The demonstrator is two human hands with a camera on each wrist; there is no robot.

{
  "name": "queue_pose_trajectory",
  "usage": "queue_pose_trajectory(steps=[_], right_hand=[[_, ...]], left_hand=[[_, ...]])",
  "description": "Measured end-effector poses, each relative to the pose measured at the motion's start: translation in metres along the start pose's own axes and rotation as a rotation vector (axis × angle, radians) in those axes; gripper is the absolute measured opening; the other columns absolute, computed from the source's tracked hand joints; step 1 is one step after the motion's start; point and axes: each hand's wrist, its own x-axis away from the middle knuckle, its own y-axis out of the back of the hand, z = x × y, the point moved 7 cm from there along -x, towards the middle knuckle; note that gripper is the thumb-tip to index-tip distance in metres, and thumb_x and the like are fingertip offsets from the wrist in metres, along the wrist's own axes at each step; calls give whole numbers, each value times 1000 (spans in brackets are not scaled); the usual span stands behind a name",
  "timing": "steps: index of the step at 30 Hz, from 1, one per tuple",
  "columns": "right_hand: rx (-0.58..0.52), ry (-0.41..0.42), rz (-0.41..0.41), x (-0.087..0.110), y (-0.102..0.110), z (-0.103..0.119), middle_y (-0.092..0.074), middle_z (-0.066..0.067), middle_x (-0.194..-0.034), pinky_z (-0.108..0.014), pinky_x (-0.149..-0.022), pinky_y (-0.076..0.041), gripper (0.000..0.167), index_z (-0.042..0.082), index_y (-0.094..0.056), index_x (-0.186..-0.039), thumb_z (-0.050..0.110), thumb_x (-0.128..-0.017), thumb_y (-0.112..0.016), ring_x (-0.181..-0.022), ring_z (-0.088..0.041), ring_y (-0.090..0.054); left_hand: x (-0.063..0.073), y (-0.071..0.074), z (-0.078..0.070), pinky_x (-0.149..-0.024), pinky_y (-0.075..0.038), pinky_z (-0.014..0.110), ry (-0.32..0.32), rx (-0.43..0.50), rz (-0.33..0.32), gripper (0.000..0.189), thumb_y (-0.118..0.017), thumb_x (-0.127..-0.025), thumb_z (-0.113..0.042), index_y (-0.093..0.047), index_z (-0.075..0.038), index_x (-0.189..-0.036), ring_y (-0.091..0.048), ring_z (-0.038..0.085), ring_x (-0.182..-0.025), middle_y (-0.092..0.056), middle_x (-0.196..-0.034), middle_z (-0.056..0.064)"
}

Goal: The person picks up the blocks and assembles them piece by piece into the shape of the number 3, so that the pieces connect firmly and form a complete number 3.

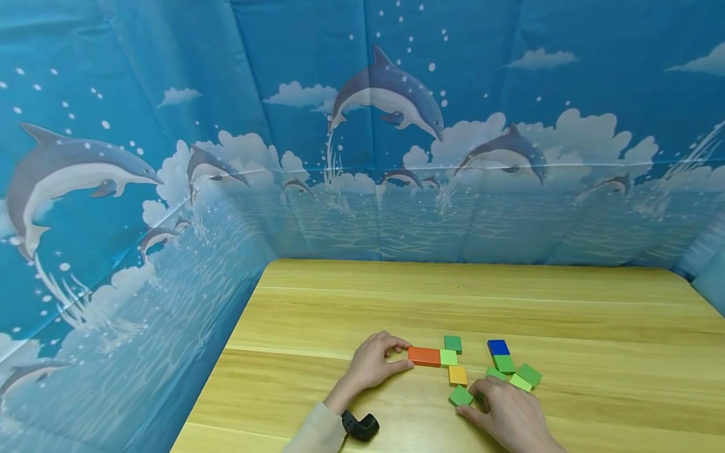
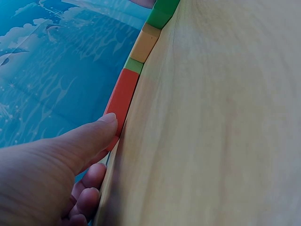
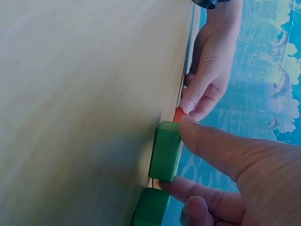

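My left hand [image 1: 370,363] pinches the left end of a red rectangular block [image 1: 423,357] between thumb and fingers on the wooden table. At that block's right end sits a light green block [image 1: 449,358]. A dark green block [image 1: 453,343] lies just behind it and a yellow-orange block [image 1: 457,376] just in front. Thumb and fingers of my right hand [image 1: 510,410] pinch a green block [image 1: 460,396] close in front of the yellow-orange one. The left wrist view shows my thumb on the red block's [image 2: 123,96] near face.
Right of the row, a blue block [image 1: 498,347] touches a green block [image 1: 504,364]. Nearer my right hand lie another green block [image 1: 529,375] and a light green one [image 1: 520,382]. A dolphin-print curtain [image 1: 362,214] hangs behind the table [image 1: 317,302].
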Motion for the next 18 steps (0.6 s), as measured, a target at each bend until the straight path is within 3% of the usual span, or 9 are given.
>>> queue_pose_trajectory(steps=[6, 12, 14, 18], right_hand=[[-41, -11, -20, 1, 6, -5, -44, 13, -63, -26, -49, -33, 29, 22, -68, -82, 46, -70, -80, -56, -4, -38], [-80, 20, -50, -7, 23, -30, -42, 10, -62, -24, -45, -30, 21, 17, -70, -90, 34, -80, -76, -50, -5, -35], [-74, 26, -54, -9, 27, -40, -44, 11, -65, -25, -45, -30, 23, 16, -70, -94, 33, -79, -77, -51, -5, -36], [-48, 33, -32, -11, 30, -52, -46, 12, -69, -27, -45, -31, 42, 18, -69, -102, 45, -72, -79, -52, -6, -38]], left_hand=[[0, -1, -1, -60, -34, 20, 3, -3, 4, 33, -71, -82, -47, -71, -25, -107, -39, 1, -69, -51, -84, -15], [-1, -1, -1, -59, -34, 20, -7, -5, 3, 33, -71, -82, -47, -71, -25, -107, -39, 1, -68, -52, -85, -14], [-1, -1, -1, -59, -34, 20, -7, -6, 1, 33, -71, -82, -47, -71, -25, -107, -39, 1, -68, -52, -84, -14], [-1, -1, 0, -59, -34, 19, -11, -12, -6, 33, -71, -81, -48, -71, -26, -106, -39, 0, -68, -51, -84, -15]])
